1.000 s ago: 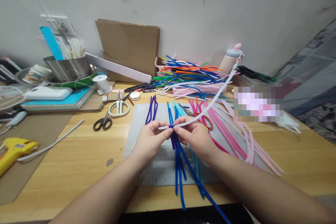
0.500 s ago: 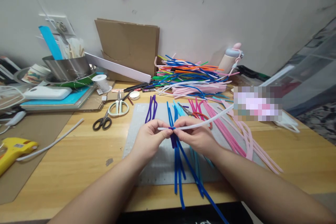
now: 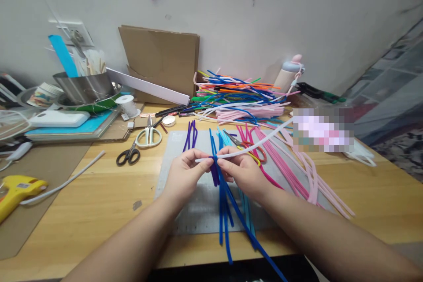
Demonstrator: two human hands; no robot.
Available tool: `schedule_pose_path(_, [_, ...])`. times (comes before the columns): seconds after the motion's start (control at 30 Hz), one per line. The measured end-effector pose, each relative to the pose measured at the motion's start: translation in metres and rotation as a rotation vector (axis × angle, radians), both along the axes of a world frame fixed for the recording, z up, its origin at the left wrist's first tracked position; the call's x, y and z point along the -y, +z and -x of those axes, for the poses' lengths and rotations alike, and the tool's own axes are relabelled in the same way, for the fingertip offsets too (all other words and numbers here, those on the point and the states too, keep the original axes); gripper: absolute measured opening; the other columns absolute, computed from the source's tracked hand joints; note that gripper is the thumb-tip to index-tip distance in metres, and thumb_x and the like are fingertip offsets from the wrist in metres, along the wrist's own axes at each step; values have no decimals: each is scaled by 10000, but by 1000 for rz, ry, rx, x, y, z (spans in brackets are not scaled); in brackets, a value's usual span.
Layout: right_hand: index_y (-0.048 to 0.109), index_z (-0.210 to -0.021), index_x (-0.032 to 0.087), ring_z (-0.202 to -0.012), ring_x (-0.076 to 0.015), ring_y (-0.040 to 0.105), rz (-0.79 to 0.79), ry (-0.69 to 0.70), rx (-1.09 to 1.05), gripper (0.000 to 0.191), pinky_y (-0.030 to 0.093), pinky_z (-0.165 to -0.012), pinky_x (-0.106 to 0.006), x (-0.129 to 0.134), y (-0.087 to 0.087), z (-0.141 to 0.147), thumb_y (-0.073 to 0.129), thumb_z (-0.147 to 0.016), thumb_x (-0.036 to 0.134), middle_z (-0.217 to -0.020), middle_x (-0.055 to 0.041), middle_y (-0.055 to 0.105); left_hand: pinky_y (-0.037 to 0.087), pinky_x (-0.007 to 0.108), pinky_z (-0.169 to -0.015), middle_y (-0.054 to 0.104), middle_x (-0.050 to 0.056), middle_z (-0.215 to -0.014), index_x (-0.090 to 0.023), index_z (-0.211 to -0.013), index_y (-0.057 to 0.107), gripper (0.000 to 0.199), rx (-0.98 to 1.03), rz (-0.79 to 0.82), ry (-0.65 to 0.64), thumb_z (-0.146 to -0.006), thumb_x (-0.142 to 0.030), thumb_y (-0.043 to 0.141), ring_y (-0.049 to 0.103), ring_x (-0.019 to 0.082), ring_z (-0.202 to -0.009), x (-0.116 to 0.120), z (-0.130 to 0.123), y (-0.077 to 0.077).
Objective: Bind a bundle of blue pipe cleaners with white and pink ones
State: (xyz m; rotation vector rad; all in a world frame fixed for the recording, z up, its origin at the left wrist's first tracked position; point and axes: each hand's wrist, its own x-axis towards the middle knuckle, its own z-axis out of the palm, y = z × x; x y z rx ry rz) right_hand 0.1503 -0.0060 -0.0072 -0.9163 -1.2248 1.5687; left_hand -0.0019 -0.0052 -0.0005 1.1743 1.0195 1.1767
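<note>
A long white pipe cleaner [image 3: 261, 141] runs crosswise through both hands, its left tip poking past the fingers. My left hand [image 3: 185, 174] is closed, pinching it near that tip beside a small purple wrap. With thumb and fingers pressed together, my right hand [image 3: 246, 174] grips a blue pipe cleaner [image 3: 254, 235] where it meets the white one; its long tail hangs toward the table's front edge. Below the hands lie more blue strands [image 3: 221, 216] on a grey mat [image 3: 194, 220]. Purple pipe cleaners [image 3: 189, 135] rest beyond my left hand. The exact contact under the fingertips is hidden.
Pink pipe cleaners [image 3: 287, 172] and orange-handled scissors [image 3: 259, 152] lie at right. Two more scissors [image 3: 148, 138] and a yellow glue gun [image 3: 21, 189] are at left. Against the wall are a mixed pipe cleaner heap [image 3: 241, 97], cardboard [image 3: 161, 61] and a bottle [image 3: 289, 75].
The fingers of my right hand have shifted slightly at the crossing of blue and white. The white pipe cleaner's far right end has swung lower. A red-pink strand now shows beside my right wrist.
</note>
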Motion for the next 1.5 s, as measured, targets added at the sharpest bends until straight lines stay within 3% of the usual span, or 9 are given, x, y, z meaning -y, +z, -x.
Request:
schedule_pose_path(0.23, [477,-734,178,-426,-45,370,17,20,1,187,272,-413,-176,0,-1,1,606,-739,313,-525,67,445,384,224,-535,568,-4,-606,-133,-717,618,191,-17,37,-58,-654,-304,676,473,88,-536,0,-1,4])
schedule_pose_path(0.33, [502,-769,166,-441,-51,377,9,65,43,183,263,-406,-180,0,-1,1,586,-750,328,-546,58,451,367,216,-517,545,-16,-561,-134,-681,608,186,-30,24,-19,-659,-309,669,454,80,-509,-3,0,3])
schedule_pose_path(0.47, [527,-789,154,-493,-51,420,-31,85,92,198,312,-444,-189,-1,-4,3,618,-726,317,-647,30,514,367,212,-507,550,-20,-567,-137,-700,599,183,45,26,46,-655,-298,673,449,72,-486,-6,2,1])
schedule_pose_path(0.63, [516,-741,156,-569,-79,494,-83,79,101,186,377,-528,-213,-1,-5,5,611,-738,316,-665,8,573,373,214,-513,578,-10,-606,-134,-758,615,243,69,124,-28,-609,-298,714,471,77,-494,-6,2,-1])
schedule_pose_path(0.83, [514,-767,163,-486,-71,467,-12,128,189,199,354,-483,-204,-1,-5,3,586,-752,348,-592,24,569,324,188,-491,518,-37,-548,-143,-734,606,193,46,25,111,-657,-302,683,421,60,-484,-8,9,-4])
schedule_pose_path(0.93, [532,-767,153,-473,-70,468,1,142,204,208,359,-483,-207,-1,-7,3,589,-746,352,-596,13,586,266,171,-431,477,-51,-523,-143,-751,592,195,112,42,113,-661,-290,684,369,39,-440,-10,10,-6])
schedule_pose_path(1.1, [536,-750,144,-459,-65,463,-1,93,179,203,355,-474,-205,-1,-5,4,598,-737,337,-587,10,591,359,172,-503,553,-33,-638,-165,-841,602,255,344,137,38,-619,-207,721,466,48,-515,-10,4,-3])
schedule_pose_path(1.23, [545,-732,141,-457,-62,467,-21,40,186,199,354,-468,-202,-1,-3,3,599,-737,332,-578,14,583,389,188,-539,604,16,-704,-124,-772,655,181,316,236,-142,-632,-224,711,507,65,-569,-7,1,-2])
schedule_pose_path(1.5, [508,-766,161,-452,-65,491,-9,14,124,192,334,-420,-188,0,0,4,586,-749,335,-611,16,594,416,184,-529,593,6,-593,-121,-666,641,162,283,277,-47,-617,-249,727,546,82,-560,-8,3,-5])
